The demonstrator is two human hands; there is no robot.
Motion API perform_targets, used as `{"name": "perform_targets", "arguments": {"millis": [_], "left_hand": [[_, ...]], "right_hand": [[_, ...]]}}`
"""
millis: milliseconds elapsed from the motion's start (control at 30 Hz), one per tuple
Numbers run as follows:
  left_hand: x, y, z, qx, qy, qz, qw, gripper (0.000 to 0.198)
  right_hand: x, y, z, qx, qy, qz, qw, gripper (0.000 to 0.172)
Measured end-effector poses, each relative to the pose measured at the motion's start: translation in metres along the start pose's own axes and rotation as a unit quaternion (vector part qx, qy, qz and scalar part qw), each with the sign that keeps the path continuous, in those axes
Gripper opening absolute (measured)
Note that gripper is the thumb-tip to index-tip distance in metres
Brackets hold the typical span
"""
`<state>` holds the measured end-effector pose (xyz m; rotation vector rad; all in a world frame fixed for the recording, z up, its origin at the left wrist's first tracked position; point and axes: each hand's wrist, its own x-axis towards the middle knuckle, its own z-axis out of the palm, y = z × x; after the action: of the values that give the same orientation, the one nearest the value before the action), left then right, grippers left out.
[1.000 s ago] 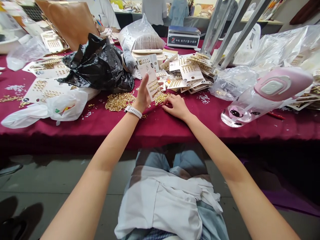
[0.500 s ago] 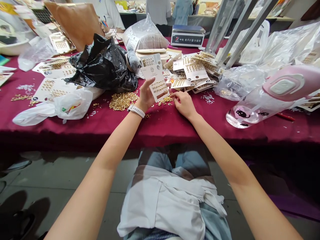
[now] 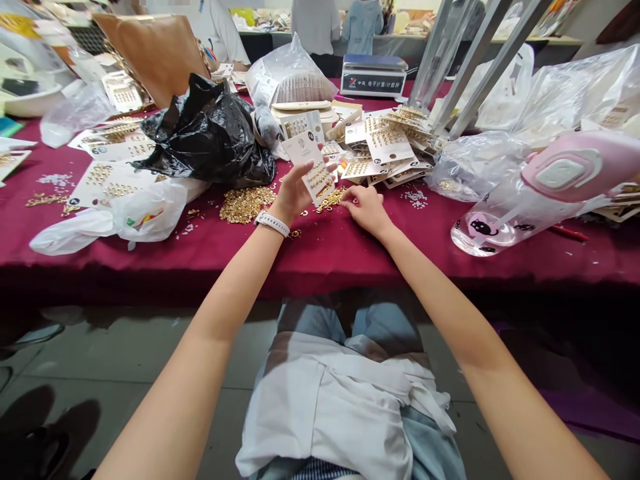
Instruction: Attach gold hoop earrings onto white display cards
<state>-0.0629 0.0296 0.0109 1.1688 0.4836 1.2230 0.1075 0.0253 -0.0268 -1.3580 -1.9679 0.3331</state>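
My left hand [image 3: 294, 191], a white watch on its wrist, grips a white earring card [image 3: 309, 162]. Rows of small gold earrings cover the card's lower half, which tilts toward me. Just right of the card, my right hand [image 3: 366, 208] rests low over the table with its fingers curled and pinched together. Whether something tiny is between those fingertips cannot be made out. Loose gold earrings [image 3: 331, 198] lie between the two hands. A larger heap of gold pieces [image 3: 245, 204] spreads left of my left hand.
Stacked earring cards [image 3: 390, 141] lie beyond my right hand. A black plastic bag [image 3: 205, 133] and a white bag [image 3: 150, 212] are at left. A pink-lidded bottle [image 3: 520, 190] leans at right. Farther back stand a digital scale [image 3: 374, 77] and metal posts [image 3: 480, 73].
The card in my left hand has tilted slightly. My right hand's fingers have drawn in closer together, a little away from the card. The view has shifted slightly.
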Motion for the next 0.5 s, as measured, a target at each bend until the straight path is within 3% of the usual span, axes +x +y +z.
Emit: {"name": "perform_targets", "arguments": {"millis": [100, 200, 267, 367, 500], "left_hand": [[0.004, -0.004, -0.003, -0.006, 0.01, -0.014, 1.0, 0.06], [0.006, -0.007, -0.003, -0.004, 0.027, -0.06, 0.998, 0.055], [0.007, -0.008, -0.003, 0.001, 0.028, -0.073, 0.997, 0.057], [0.008, -0.01, -0.003, 0.009, 0.017, -0.074, 0.997, 0.065], [0.01, -0.014, -0.006, 0.023, -0.003, -0.08, 0.997, 0.074]], "right_hand": [[0.001, -0.003, -0.006, 0.129, 0.031, 0.001, 0.991, 0.012], [0.0, -0.009, -0.008, 0.342, 0.025, -0.021, 0.939, 0.028], [-0.002, -0.012, -0.007, 0.403, 0.012, -0.03, 0.914, 0.038], [-0.004, -0.014, -0.006, 0.365, 0.024, -0.044, 0.93, 0.038], [-0.005, -0.012, -0.008, 0.189, 0.094, -0.092, 0.973, 0.022]]}}
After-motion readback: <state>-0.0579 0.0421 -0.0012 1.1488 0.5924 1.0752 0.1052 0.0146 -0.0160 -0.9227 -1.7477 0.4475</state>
